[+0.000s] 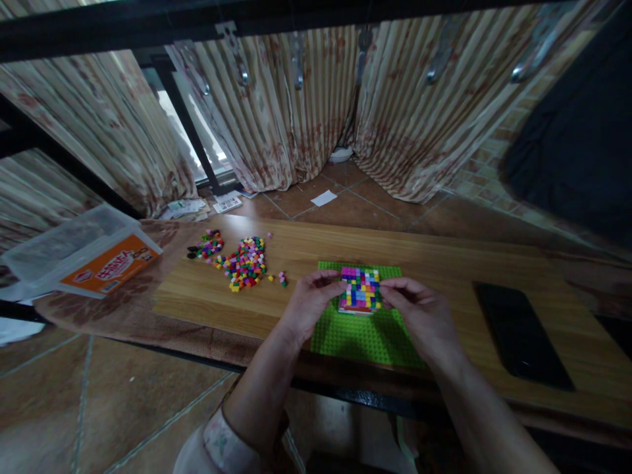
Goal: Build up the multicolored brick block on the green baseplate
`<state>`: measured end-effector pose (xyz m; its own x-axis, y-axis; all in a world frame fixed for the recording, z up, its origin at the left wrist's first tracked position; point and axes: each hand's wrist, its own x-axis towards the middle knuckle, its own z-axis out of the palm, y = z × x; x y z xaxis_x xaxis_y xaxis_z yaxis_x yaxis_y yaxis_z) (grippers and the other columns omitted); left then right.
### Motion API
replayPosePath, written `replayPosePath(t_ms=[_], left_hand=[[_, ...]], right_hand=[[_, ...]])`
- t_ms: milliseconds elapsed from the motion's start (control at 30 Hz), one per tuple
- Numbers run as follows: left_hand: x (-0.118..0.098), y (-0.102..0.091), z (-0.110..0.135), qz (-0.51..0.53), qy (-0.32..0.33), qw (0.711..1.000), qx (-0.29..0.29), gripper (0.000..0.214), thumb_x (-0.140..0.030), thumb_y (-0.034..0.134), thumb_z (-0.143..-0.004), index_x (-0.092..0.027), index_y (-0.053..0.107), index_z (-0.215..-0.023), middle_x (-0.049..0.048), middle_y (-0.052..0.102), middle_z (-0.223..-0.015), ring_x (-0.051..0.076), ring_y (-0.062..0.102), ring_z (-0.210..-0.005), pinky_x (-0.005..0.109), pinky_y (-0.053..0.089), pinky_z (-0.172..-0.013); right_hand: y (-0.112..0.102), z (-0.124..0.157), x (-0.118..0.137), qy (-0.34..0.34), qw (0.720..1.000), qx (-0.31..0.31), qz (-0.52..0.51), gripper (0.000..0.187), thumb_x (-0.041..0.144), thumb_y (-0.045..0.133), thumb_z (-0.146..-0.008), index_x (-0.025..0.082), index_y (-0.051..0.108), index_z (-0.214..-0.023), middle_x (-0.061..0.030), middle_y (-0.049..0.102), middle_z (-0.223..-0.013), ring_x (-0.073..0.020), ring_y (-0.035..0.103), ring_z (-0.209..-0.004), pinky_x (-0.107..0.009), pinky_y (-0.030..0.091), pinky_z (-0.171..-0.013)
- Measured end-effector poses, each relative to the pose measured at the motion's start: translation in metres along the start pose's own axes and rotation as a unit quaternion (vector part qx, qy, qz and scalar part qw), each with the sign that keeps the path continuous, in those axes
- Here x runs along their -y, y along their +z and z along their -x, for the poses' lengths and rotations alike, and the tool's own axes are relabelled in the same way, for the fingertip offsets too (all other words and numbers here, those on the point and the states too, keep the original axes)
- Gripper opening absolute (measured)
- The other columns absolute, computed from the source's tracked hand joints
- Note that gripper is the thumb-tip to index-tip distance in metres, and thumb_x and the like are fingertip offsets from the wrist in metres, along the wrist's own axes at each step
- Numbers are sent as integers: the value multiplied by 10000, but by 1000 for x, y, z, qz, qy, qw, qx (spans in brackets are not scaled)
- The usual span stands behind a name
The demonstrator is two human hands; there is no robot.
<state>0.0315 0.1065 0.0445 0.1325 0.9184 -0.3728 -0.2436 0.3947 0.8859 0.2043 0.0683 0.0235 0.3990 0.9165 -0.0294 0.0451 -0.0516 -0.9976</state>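
A small block of multicoloured toy bricks [363, 286] sits over a green studded baseplate [365, 339]; I cannot tell whether it is pressed on. Its top is a patchwork of pink, blue, yellow, white and green. My left hand [313, 297] grips the block's left edge, thumb and fingers bent together. On the opposite edge, my right hand [417, 306] has its thumb and forefinger closed at the right side. Any loose brick between those fingertips is too small to make out.
Loose coloured bricks [247, 262] lie in a heap on the wooden board [296, 250], left of the baseplate. A dark flat device [521, 336] rests at right. At far left, a clear plastic box [74, 240] with an orange label stands on the cloth. Curtains [306, 112] hang behind.
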Motion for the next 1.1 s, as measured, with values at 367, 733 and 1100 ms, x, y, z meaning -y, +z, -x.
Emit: replayPosePath(t_ms=[367, 733, 1100], left_hand=[[0, 0, 0, 8, -1, 1000, 0, 287, -218, 880, -549, -158, 738, -791, 10, 681, -737, 121, 562, -690, 255, 410, -674], [0, -5, -2, 70, -11, 997, 16, 261, -272, 860, -603, -144, 726, -787, -17, 651, -711, 44, 448, -561, 197, 315, -534], [-15, -8, 9, 261, -15, 960, 105, 420, -525, 628, -850, -128, 702, -965, 124, 714, -1041, 201, 655, -1031, 307, 498, -959]], right_hand=[[5, 0, 1, 28, 999, -23, -31, 262, 400, 826, -563, 199, 738, -705, -15, 703, -645, -140, 602, -568, -289, 510, -570], [3, -2, -3, 0, 998, -33, -56, 227, 375, 815, -607, 199, 735, -726, 5, 666, -618, -121, 556, -551, -268, 460, -544], [18, 33, 16, -269, 954, 12, 130, 113, 300, 641, -877, 253, 726, -933, -28, 718, -902, -159, 656, -800, -317, 538, -748]])
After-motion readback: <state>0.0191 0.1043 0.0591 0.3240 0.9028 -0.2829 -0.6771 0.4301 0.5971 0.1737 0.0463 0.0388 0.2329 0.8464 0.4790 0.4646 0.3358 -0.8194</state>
